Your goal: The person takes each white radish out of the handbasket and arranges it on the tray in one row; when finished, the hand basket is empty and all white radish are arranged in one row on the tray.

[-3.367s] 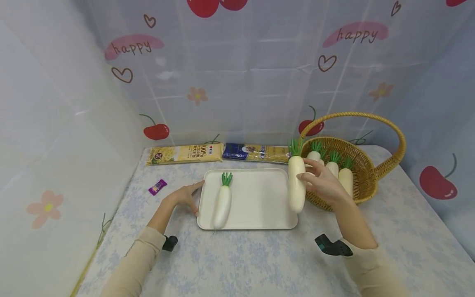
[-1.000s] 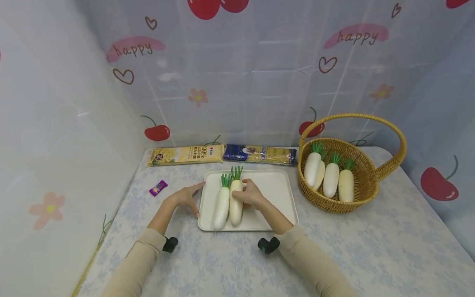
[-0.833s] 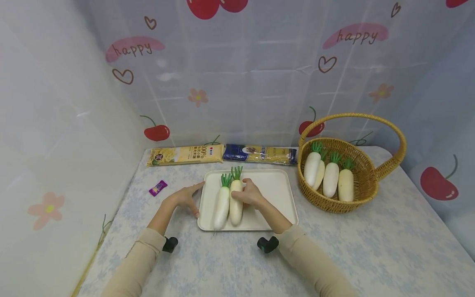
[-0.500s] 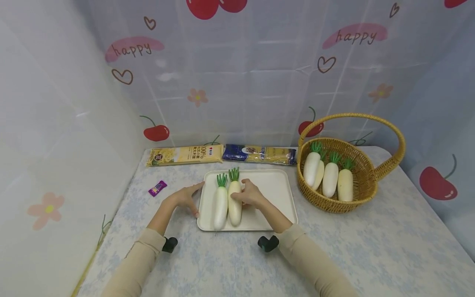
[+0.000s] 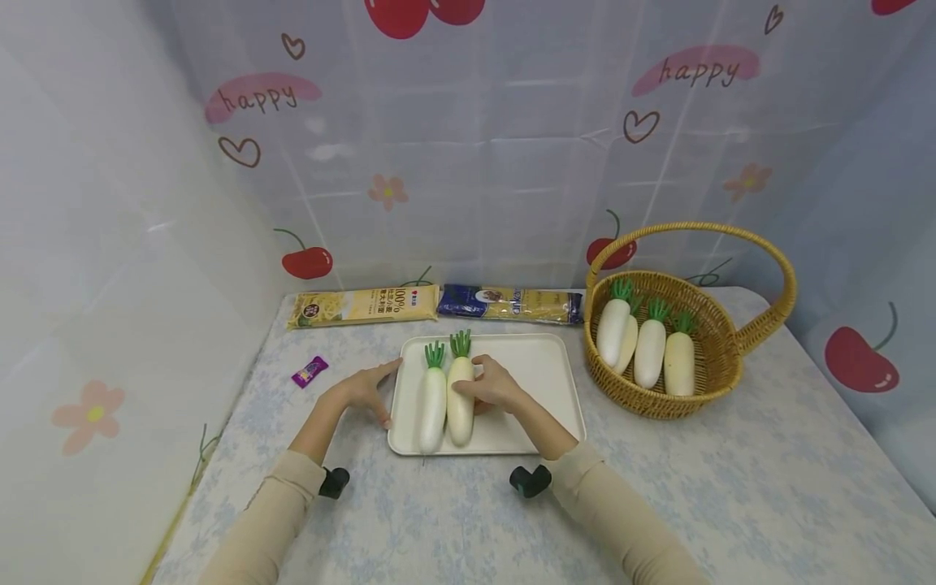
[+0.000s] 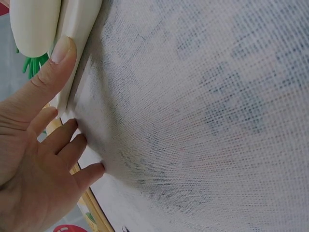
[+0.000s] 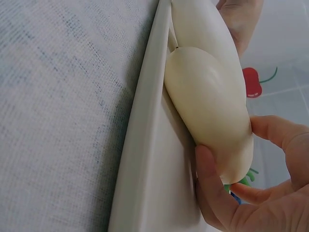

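Observation:
Two white radishes with green tops lie side by side on a white tray [image 5: 522, 390]. My right hand [image 5: 497, 385] holds the right-hand, creamier radish [image 5: 461, 414] around its middle. In the right wrist view, thumb and fingers [image 7: 275, 129] sit on either side of that radish. The left-hand radish [image 5: 433, 410] rests a narrow gap away. My left hand [image 5: 361, 390] touches the tray's left edge, its fingers spread and holding nothing. The left wrist view shows the thumb [image 6: 48, 75] against the tray's side.
A wicker basket [image 5: 661, 406] with several more radishes stands to the right, its tall handle arching above. Two pasta packs, one yellow [image 5: 366, 305] and one blue [image 5: 512, 304], lie behind the tray. A purple wrapped candy [image 5: 310, 371] lies left.
My right hand has brought a radish from beside the basket onto the tray. Over the last second both radishes have shifted slightly left and their tops have parted. The left hand stays put.

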`<state>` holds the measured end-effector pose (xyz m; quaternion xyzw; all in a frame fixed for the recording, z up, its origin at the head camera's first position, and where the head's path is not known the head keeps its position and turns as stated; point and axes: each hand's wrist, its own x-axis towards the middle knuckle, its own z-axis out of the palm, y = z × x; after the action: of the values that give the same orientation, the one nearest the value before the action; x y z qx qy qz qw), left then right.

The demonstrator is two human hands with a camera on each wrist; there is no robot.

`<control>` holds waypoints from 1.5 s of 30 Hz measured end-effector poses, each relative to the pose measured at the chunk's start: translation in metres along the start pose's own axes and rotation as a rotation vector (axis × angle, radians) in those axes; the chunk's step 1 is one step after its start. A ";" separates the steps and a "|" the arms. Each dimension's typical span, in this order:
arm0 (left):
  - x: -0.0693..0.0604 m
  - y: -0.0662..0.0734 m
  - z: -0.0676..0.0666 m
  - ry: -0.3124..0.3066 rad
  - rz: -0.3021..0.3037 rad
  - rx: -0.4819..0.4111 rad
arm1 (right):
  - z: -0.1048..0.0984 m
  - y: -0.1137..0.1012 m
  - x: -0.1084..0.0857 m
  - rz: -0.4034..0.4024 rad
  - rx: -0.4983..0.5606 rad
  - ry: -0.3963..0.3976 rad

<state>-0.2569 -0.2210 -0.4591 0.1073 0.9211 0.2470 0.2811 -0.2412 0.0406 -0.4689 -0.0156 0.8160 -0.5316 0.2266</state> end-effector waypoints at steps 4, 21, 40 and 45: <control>0.000 0.000 0.000 -0.001 0.001 -0.004 | 0.002 0.000 0.000 -0.001 0.002 -0.006; 0.000 0.000 -0.001 -0.006 -0.005 -0.008 | -0.030 -0.004 -0.020 -0.116 -0.270 0.054; 0.000 -0.001 -0.001 -0.007 0.003 -0.012 | -0.155 -0.003 -0.060 -0.366 -0.166 0.112; 0.000 -0.001 -0.001 -0.006 -0.004 -0.018 | -0.178 0.007 -0.065 -0.334 -0.158 0.203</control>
<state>-0.2572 -0.2224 -0.4593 0.1035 0.9182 0.2545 0.2855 -0.2502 0.2144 -0.3928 -0.1146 0.8598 -0.4950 0.0502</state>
